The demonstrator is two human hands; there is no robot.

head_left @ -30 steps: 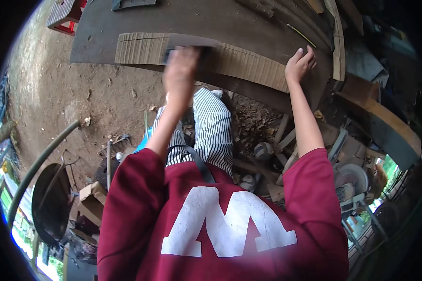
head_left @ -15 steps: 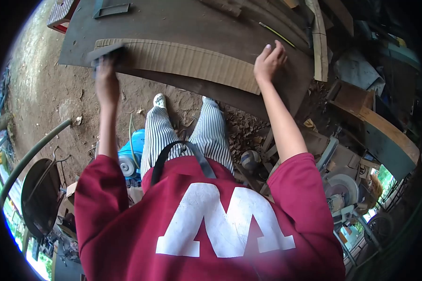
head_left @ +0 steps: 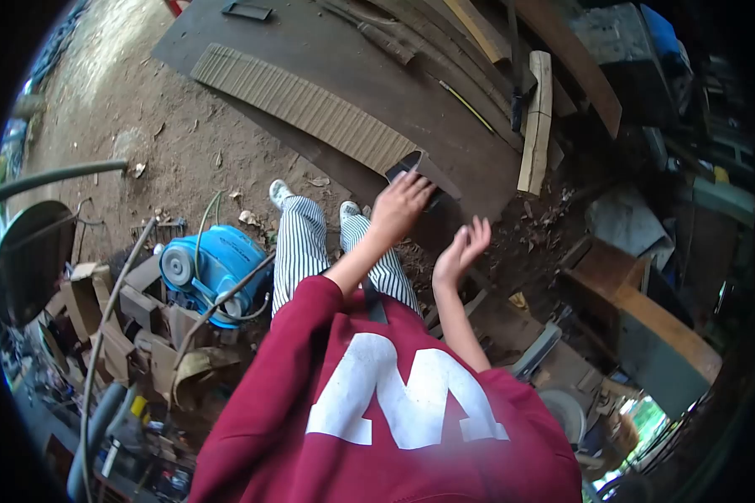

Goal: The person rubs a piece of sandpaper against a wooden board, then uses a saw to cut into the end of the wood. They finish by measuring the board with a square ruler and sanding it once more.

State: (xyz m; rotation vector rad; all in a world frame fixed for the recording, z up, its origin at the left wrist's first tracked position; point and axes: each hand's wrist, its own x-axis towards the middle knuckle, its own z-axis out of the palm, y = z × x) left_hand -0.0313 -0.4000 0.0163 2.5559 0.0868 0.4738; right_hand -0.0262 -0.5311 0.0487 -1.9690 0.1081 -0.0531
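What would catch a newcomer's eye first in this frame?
The maroon sweatshirt with its big white letter fills the bottom. Above it, the left hand grips a dark block at the near end of the ribbed plank, the right hand open beside. A blue machine sits left.

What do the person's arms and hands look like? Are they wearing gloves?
No gloves: both the left hand and the right hand are bare, and so are the forearms. The sleeves are dark red, part of a sweatshirt with a big white letter M on the front. No watch or rings can be seen.
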